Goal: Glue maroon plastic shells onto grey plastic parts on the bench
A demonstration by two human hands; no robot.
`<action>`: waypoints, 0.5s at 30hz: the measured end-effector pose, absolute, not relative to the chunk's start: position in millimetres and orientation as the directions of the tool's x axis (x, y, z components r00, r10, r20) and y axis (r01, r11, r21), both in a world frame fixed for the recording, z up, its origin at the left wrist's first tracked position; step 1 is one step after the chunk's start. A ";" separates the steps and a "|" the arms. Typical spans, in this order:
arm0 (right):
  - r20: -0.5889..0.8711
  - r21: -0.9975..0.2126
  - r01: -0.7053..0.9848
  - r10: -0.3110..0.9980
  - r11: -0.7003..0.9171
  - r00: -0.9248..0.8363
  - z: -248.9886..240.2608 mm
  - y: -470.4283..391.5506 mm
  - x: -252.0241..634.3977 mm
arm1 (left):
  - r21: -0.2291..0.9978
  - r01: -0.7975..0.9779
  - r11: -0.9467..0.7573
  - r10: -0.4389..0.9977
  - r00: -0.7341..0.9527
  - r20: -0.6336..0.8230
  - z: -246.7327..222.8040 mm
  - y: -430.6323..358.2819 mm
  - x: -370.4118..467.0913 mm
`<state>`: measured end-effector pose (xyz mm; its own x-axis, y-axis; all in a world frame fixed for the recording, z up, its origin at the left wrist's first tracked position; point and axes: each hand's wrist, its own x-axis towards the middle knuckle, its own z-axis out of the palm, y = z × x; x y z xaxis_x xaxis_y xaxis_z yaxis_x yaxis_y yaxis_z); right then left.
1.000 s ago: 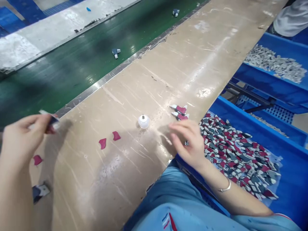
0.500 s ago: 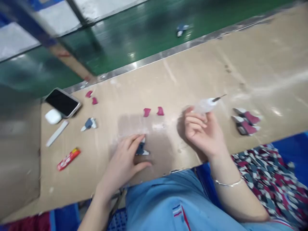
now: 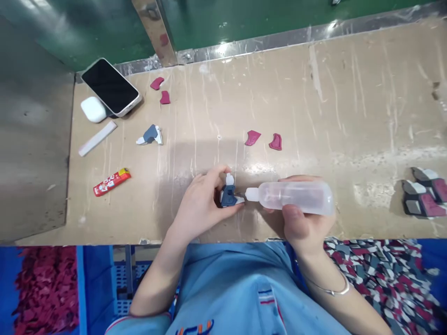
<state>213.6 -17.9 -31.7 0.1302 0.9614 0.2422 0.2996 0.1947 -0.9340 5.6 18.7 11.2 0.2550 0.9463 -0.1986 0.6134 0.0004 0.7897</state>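
Observation:
Between the thumb and fingers of my left hand (image 3: 206, 202) is a small dark blue and white piece (image 3: 228, 195), held just above the table near its front edge. My right hand (image 3: 307, 218) grips a translucent squeeze bottle (image 3: 296, 196), lying level, its thin dark tip pointing left and reaching the blue part of the piece. Two loose maroon pieces, one (image 3: 252, 137) beside the other (image 3: 275, 142), lie on the table beyond my hands. Another blue and white piece (image 3: 151, 135) lies to the left.
A phone (image 3: 111, 87), a white case (image 3: 93, 109), a pale bar (image 3: 98, 138) and a red packet (image 3: 111, 182) lie left. Two maroon scraps (image 3: 165, 97) are near the phone. Assembled pieces (image 3: 424, 193) sit far right. Blue bins below hold maroon pieces (image 3: 49, 288) and mixed pieces (image 3: 380, 274).
My right hand has turned the bottle from pointing up and right to pointing left, its tip now at the piece in my left hand. The camera view has shifted and levelled.

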 end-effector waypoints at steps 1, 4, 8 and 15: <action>0.300 -0.915 0.322 0.943 0.241 0.145 -31.1 -17.9 212.4 | 0.792 0.610 0.005 0.945 0.256 -0.203 11.1 19.1 6.1; 0.413 -0.868 0.379 0.891 0.321 0.191 -25.3 -14.5 209.5 | 0.786 0.618 -0.014 0.939 0.278 -0.202 12.1 21.7 7.5; 0.473 -0.822 0.437 0.865 0.365 0.168 -20.4 -12.3 207.8 | 0.779 0.626 -0.029 0.936 0.291 -0.198 12.4 23.2 8.6; 0.461 -0.827 0.457 0.860 0.328 0.219 -22.5 -13.1 208.8 | 0.769 0.637 -0.053 0.939 0.294 -0.180 9.6 20.8 8.2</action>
<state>208.8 -13.1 -22.5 0.2188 0.8598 0.4614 0.4568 0.3275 -0.8271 8.2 20.8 9.6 0.2943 0.9387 -0.1797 0.6372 -0.0526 0.7689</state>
